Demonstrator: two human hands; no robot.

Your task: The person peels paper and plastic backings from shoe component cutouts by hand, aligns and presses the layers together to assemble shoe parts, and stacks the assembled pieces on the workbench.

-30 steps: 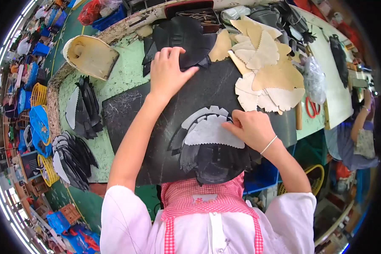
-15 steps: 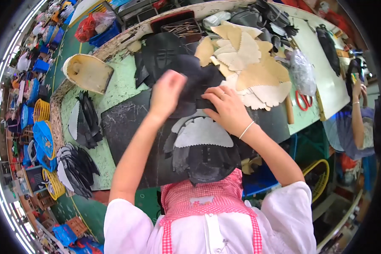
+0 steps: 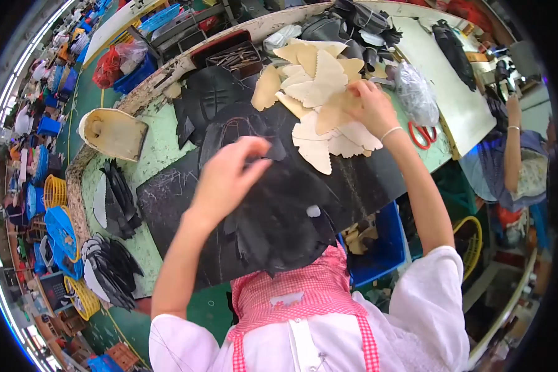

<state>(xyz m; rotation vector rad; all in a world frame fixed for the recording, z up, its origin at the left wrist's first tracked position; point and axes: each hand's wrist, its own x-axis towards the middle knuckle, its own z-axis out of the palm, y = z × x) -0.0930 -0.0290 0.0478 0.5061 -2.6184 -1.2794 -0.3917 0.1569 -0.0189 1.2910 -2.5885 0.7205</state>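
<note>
My right hand pinches a tan, thin piece over a fanned pile of cream and tan pieces with zigzag edges. Its lower part overlaps other pieces of the pile. My left hand hovers over stacked black pieces, thumb and fingers apart, with nothing seen between them. These black pieces reach down to my apron. A small pale scrap lies on them. Beyond my left hand is a dark piece with reddish thread-like lines.
A black cutting board lies under the work. Bundles of black pieces, a cream curved holder and red-handled scissors are around it. A blue bin stands below the edge. Another person's arm shows far right.
My right hand has gone from the black pieces to the tan pile and taken hold of a piece. The pale zigzag pieces near my apron are no longer visible; black pieces show there.
</note>
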